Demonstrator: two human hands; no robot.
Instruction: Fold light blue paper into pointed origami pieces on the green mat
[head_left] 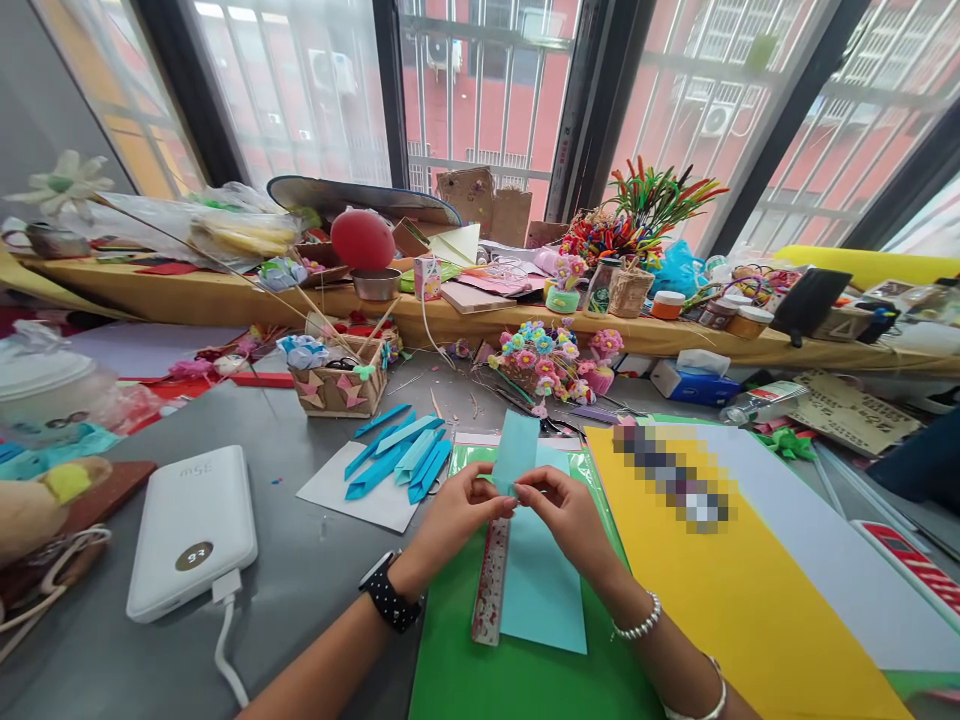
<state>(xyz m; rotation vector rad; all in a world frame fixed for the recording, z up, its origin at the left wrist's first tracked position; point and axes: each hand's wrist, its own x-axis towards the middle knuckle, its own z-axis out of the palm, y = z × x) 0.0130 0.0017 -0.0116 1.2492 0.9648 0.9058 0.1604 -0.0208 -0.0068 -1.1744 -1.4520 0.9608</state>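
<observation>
A strip of light blue paper [516,447] stands upright between my two hands. My left hand [475,497] pinches its lower left edge, and my right hand [551,503] pinches the lower right side, the fingertips of both almost meeting. Below them lies a larger light blue sheet [544,590], with a patterned clear ruler [490,590] along its left edge. Both rest on a green sheet [450,660]. To the left, several folded blue paper strips [397,455] lie on a white sheet of paper [330,484].
A white power bank [191,530] with a cable lies at the left. Yellow paper [720,600] spreads at the right. Behind stand a cardboard basket [339,392], small crocheted-looking flowers [544,355] and a tissue box [694,382]. A crowded shelf [480,325] runs below the windows.
</observation>
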